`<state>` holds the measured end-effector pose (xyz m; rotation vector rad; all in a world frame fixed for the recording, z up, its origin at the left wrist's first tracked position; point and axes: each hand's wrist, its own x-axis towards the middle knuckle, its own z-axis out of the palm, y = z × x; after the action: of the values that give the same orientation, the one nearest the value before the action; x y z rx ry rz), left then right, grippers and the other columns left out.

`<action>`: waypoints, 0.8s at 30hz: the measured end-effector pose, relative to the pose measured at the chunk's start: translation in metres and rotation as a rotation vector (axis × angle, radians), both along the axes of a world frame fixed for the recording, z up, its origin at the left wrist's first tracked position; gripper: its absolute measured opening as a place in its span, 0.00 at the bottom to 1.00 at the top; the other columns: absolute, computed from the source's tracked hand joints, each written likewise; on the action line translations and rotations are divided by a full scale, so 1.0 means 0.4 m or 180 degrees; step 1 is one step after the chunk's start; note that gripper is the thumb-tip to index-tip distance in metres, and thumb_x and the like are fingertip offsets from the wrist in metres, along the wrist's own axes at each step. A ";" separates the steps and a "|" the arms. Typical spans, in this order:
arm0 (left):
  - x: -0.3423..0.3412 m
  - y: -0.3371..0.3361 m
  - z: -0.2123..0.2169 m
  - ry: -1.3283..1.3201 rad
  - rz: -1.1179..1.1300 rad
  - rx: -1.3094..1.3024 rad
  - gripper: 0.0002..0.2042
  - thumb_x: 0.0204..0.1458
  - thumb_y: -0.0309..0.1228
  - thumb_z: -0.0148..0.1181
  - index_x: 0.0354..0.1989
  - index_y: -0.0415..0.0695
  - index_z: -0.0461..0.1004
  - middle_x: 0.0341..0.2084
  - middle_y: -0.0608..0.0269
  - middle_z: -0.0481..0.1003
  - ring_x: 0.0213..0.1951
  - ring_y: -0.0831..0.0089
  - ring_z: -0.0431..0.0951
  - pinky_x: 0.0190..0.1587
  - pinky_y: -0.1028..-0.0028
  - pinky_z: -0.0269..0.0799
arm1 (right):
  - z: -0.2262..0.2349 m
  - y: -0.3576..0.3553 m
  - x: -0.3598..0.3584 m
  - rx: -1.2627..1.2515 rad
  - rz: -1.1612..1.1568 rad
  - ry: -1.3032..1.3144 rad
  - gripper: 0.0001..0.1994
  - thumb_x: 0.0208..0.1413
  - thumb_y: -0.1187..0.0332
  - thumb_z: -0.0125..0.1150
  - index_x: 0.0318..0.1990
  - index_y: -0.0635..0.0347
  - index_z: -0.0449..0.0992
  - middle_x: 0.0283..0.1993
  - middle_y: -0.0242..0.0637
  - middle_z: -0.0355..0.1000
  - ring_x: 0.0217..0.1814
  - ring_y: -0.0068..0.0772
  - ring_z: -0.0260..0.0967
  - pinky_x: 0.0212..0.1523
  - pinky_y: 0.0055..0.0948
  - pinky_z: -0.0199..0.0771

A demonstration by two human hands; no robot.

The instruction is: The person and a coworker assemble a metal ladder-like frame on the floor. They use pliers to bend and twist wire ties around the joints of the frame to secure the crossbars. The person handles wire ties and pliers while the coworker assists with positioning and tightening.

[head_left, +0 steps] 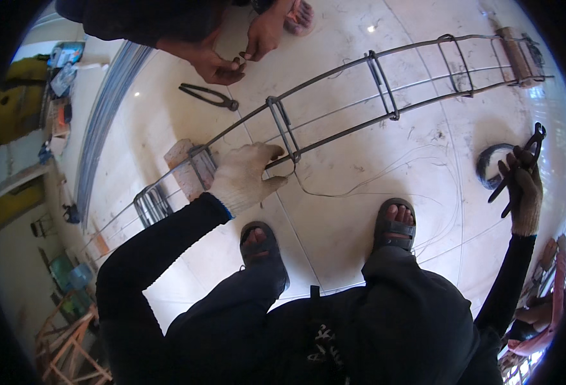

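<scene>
A rebar cage of long bars and rectangular stirrups runs from lower left to upper right above the tiled floor. My left hand, in a pale knit glove, grips its near bar beside a stirrup, thumb and fingers on either side of the bar. From that corner a thin tie wire trails right across the floor. My right hand, gloved with a dark palm, is off to the right, closed around metal pincers with the jaws upward. A coil of wire lies just left of that hand.
Across the cage, another person's hands are held close together. Second pincers lie on the floor. Blocks sit under the cage near both ends. Long rods lie at left. Loose stirrups cluster at the left end.
</scene>
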<state>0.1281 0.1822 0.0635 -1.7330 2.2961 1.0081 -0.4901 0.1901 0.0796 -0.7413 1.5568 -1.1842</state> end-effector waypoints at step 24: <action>0.065 -0.069 -0.252 0.0800 0.0446 -0.1166 0.15 0.63 0.40 0.67 0.55 0.51 0.83 0.49 0.58 0.85 0.52 0.54 0.86 0.55 0.56 0.82 | 0.129 0.288 0.857 0.2193 0.2856 0.0544 0.23 0.62 0.86 0.59 0.65 0.68 0.77 0.57 0.41 0.82 0.60 0.32 0.81 0.61 0.31 0.83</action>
<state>0.1539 0.1546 -0.0374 -2.0289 2.6899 0.9178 -0.1475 0.3053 0.1310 -0.9158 1.3744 0.0799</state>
